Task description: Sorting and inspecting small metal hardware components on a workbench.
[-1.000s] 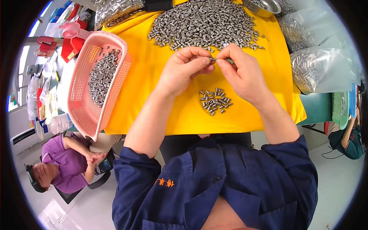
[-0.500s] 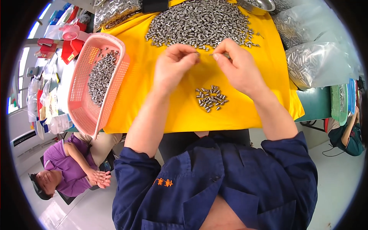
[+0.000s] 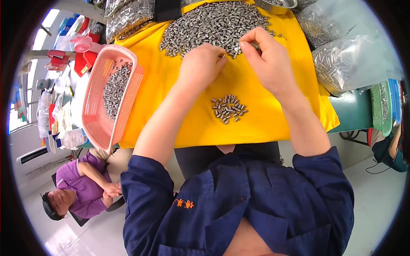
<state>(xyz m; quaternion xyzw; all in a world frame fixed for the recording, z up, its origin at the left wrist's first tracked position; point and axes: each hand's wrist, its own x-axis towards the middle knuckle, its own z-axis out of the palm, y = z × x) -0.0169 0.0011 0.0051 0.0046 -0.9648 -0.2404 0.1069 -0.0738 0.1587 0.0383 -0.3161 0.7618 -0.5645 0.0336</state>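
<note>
A large pile of small shiny metal cylinders [image 3: 209, 25] is spread over the yellow cloth [image 3: 164, 128] at the far side. At the pile's front edge, my left hand [image 3: 200, 66] has curled fingers, with a small metal cylinder [image 3: 221, 55] showing at the fingertips. Just to its right, my right hand [image 3: 271, 62] pinches thumb and forefinger together over the pile's edge. Its other fingers curl inward, and what they hold is mostly hidden. Nearer to me, between my forearms, lies a small separate group of the same cylinders [image 3: 229, 109].
On the left stands a pink plastic basket [image 3: 96, 136] with more cylinders inside. Clear bags of metal parts [image 3: 341, 64] line the right side, and a metal bowl [image 3: 277, 7] stands at the back. A seated person in purple [image 3: 87, 183] is at the left.
Both hands have moved away from me to the pile's front edge, the right one reaching farther. They were held together in front of the pile before. The view has shifted slightly.
</note>
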